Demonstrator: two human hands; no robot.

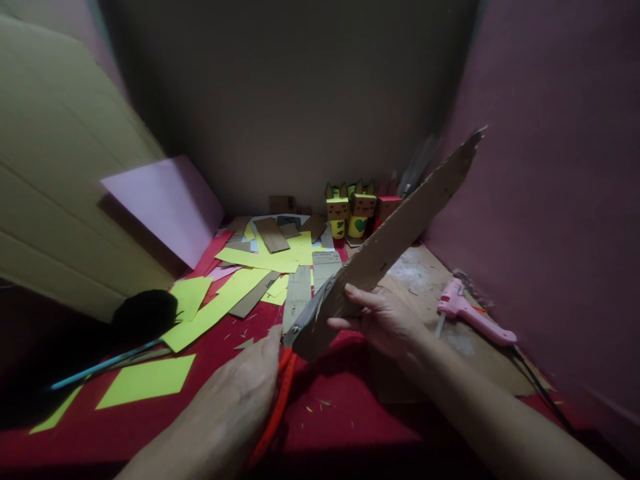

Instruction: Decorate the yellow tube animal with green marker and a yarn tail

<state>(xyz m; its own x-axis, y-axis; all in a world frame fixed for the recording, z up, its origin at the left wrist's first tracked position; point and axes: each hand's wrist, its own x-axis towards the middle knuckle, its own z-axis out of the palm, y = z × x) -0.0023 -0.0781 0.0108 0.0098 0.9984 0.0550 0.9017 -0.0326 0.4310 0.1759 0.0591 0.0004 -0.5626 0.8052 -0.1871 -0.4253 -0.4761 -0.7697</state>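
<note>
My left hand (239, 400) is closed round the orange handles of a pair of scissors (300, 333). The grey blades point up and to the right, biting into the near end of a long strip of brown cardboard (400, 227). My right hand (385, 320) grips that strip near its lower end, thumb on top and fingers wrapped underneath. The cardboard rises diagonally to the upper right, ending in a ragged tip. Both hands hover over a red cloth (350, 413) on the floor.
Yellow paper pieces (150, 380) and cardboard scraps lie scattered on the cloth. Small decorated box figures (350, 213) stand at the back wall. A pink glue gun (470, 313) lies on a cardboard sheet at right. A pink sheet (170, 200) leans at left, beside a blue stick (100, 367).
</note>
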